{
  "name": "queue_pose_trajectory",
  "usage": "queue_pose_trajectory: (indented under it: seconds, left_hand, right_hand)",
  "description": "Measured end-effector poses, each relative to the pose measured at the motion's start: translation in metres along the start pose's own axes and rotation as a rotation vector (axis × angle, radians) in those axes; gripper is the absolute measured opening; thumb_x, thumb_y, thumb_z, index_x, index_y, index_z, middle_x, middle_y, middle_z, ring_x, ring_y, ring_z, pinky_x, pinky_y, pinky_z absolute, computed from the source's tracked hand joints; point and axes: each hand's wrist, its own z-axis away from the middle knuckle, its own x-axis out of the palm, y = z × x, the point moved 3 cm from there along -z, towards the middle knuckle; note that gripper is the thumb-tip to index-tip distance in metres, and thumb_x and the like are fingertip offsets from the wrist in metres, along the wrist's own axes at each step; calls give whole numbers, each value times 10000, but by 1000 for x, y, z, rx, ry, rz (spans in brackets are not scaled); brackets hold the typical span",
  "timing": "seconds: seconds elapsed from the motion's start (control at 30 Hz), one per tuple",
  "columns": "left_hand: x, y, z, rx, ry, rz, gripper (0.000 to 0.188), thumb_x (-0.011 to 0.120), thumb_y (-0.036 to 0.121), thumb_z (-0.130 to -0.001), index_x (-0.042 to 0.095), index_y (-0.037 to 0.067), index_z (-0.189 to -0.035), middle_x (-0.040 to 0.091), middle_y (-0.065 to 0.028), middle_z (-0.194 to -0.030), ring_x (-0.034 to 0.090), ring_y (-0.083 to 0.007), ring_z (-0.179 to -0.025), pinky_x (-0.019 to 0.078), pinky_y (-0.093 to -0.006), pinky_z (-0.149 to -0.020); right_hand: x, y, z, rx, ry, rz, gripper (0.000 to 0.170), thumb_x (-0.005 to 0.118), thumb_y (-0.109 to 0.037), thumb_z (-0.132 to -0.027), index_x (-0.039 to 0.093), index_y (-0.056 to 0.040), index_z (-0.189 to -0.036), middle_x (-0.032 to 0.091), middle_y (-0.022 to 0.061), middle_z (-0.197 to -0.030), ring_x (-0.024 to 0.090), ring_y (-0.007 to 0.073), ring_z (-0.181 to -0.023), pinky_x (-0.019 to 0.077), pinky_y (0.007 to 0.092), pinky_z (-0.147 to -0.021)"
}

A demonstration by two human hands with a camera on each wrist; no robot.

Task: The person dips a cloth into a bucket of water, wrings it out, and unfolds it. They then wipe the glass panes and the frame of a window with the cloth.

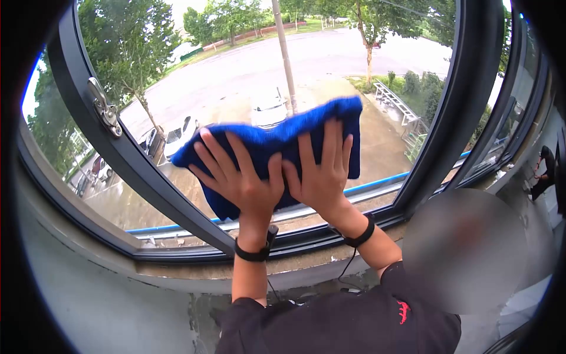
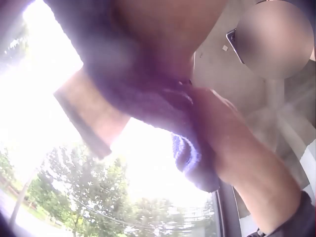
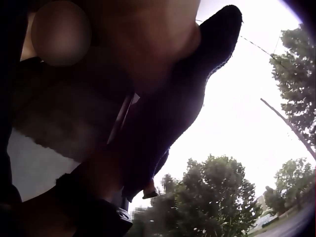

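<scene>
A blue cloth (image 1: 268, 141) is spread against the window pane (image 1: 230, 68), its top edge wavy and its right corner raised. My left hand (image 1: 244, 180) lies flat on the cloth's left half with the fingers spread. Beside it, my right hand (image 1: 324, 177) presses the right half, fingers straight and pointing up. The two thumbs nearly meet in the middle. In the left wrist view the cloth (image 2: 185, 155) hangs in a fold near the other forearm. Seen from the right wrist, the cloth (image 3: 182, 94) is a dark shape against bright sky.
A dark window frame (image 1: 159, 186) with a metal handle (image 1: 105, 109) runs down the left side. Below the pane is the sill (image 1: 177, 271). More frame posts (image 1: 433, 135) stand to the right, and another person (image 1: 545, 171) is at the far right. Parked cars and trees show outside.
</scene>
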Motion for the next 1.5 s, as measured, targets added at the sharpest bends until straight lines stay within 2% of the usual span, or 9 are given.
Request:
queue_pose_trajectory:
  seconds: [0.1, 0.17, 0.27, 0.43, 0.73, 0.87, 1.13, 1.4, 1.5]
  left_hand:
    - [13, -8, 75, -4, -73, -44, 832, 450, 578, -956, 340, -65, -1472, 222, -366, -1541, 177, -556, -1439, 97, -727, -1113]
    - [23, -13, 137, 1, -119, -48, 860, 417, 610, -960, 291, -57, -1487, 173, -361, -1555, 131, -546, -1453, 96, -754, -1095]
    - [30, -23, 226, 19, -322, -41, 1026, 642, 533, -860, 127, -51, -1529, 37, -360, -1581, 15, -571, -1453, 46, -730, -1112]
    - [11, -24, 166, -60, -314, -1, 1067, 708, 517, -823, 142, -66, -1514, 59, -378, -1569, 53, -585, -1440, 69, -707, -1124]
    - [-14, -25, -30, 24, 73, -45, 822, 641, 510, -886, 398, -19, -1466, 312, -314, -1535, 266, -478, -1446, 163, -623, -1150]
    - [-6, -48, 50, 180, 241, 344, 507, 529, 453, -964, 557, 44, -1262, 493, -254, -1409, 397, -461, -1379, 148, -673, -1150]
    - [20, -47, 259, 66, -345, 52, 314, 716, 393, -815, 702, 149, -1013, 594, -161, -1279, 511, -389, -1251, 211, -703, -1059]
    - [4, -30, 66, -69, -139, -68, 666, 437, 461, -1000, 354, 39, -1509, 255, -286, -1566, 201, -482, -1463, 44, -699, -1127]
    - [-16, -10, -41, 70, -130, -104, 607, 442, 380, -1020, 320, 98, -1544, 243, -184, -1612, 199, -386, -1494, 42, -646, -1150]
  right_hand:
    - [20, 11, 72, -92, -50, 135, 513, 617, -464, -870, 629, -76, -1206, 447, 371, -1351, 461, 535, -1242, 214, 649, -1108]
    - [21, 16, 121, -98, -139, 184, 378, 608, -520, -872, 664, -204, -1073, 580, 197, -1212, 561, 344, -1094, 307, 507, -1065]
    - [23, 22, 196, -95, -292, 114, 314, 673, -482, -847, 676, -220, -1020, 602, 119, -1058, 579, 281, -981, 345, 453, -1012]
    - [15, 19, 149, -149, -204, 39, 339, 696, -467, -837, 676, -198, -1043, 595, 122, -1036, 578, 295, -993, 327, 472, -1048]
    - [2, -9, -24, -80, 128, -19, 508, 618, -451, -892, 606, -191, -1328, 522, 307, -1357, 527, 404, -1263, 262, 522, -1140]
    - [13, 1, 38, -159, 23, 99, 410, 640, -508, -857, 657, -294, -1206, 586, 270, -1199, 570, 404, -1137, 268, 539, -1115]
    - [26, 14, 203, -111, -237, 65, 241, 691, -492, -829, 696, -299, -975, 549, 108, -982, 528, 299, -976, 341, 482, -1003]
    - [-2, -10, -3, -84, 15, -51, 476, 630, -433, -864, 638, -301, -1322, 479, 215, -1449, 489, 344, -1304, 214, 535, -1165]
    - [-19, -9, -75, 15, 195, -54, 525, 621, -421, -871, 600, -255, -1368, 448, 239, -1472, 455, 377, -1336, 190, 561, -1169]
